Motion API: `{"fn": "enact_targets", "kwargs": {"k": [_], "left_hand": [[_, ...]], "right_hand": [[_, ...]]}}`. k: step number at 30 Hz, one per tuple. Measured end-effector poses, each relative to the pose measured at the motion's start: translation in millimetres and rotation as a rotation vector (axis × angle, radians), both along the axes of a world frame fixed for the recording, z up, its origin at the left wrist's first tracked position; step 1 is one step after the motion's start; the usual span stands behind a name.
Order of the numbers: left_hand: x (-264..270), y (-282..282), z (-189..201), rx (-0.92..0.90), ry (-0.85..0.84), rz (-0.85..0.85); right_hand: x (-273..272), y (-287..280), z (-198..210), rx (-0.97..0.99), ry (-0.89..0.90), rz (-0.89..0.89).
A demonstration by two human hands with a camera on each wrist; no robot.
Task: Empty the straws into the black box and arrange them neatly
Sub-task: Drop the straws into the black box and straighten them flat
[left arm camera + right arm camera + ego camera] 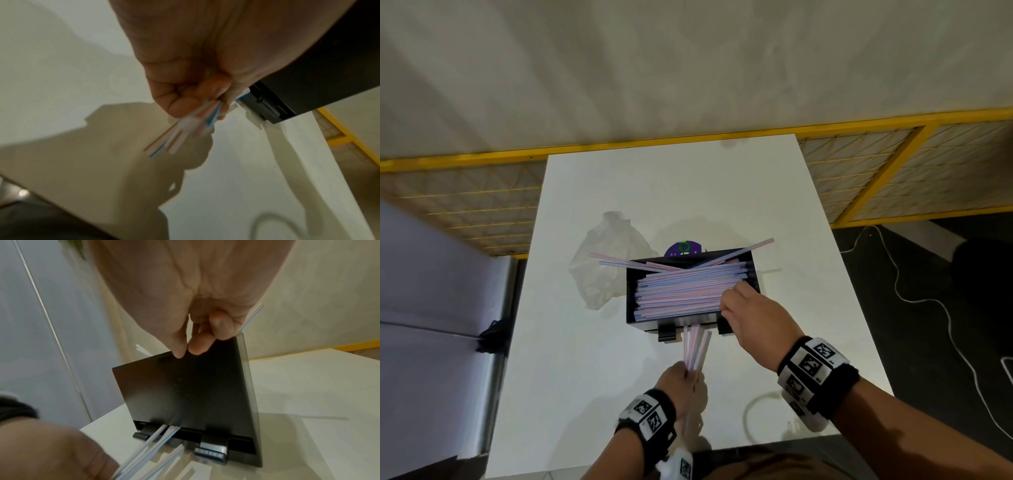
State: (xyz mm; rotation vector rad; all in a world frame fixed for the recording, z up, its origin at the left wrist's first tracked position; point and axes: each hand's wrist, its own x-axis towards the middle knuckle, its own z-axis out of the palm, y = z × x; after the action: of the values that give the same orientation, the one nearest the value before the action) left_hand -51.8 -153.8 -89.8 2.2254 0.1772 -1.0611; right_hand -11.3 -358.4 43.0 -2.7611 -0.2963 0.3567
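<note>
Straws, thin pink-and-blue striped plastic (681,291), fill the black rectangular box (631,301) on the white surface (571,359); we judge them light, slippery. Left hand (681,378) grips several at the slot; right hand (751,313) pinches the box's near rim

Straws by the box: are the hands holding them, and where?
The left hand grips a few straws by their near ends. The right hand holds the black box's front rim.
</note>
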Motion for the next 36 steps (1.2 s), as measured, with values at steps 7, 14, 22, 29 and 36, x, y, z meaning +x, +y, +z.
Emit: {"fn": "enact_targets", "kwargs": {"k": [7, 14, 22, 29, 36], "left_hand": [[-23, 58, 37, -0.053, 0.006, -0.144], [-7, 78, 107, -0.224, -0.189, -0.17], [48, 30, 171, -0.542, -0.421, -0.004], [90, -9, 173, -0.583, -0.502, 0.063], [93, -2, 161, -0.443, -0.374, 0.124]], "right_hand": [[0, -3, 2, 0.143, 0.023, -0.034], [-16, -16, 15, 0.25, 0.03, -0.049], [-3, 16, 60, 0.525, 0.125, 0.036], [37, 34, 78, 0.548, -0.118, -0.029], [66, 41, 51, 0.088, -0.159, 0.102]]}}
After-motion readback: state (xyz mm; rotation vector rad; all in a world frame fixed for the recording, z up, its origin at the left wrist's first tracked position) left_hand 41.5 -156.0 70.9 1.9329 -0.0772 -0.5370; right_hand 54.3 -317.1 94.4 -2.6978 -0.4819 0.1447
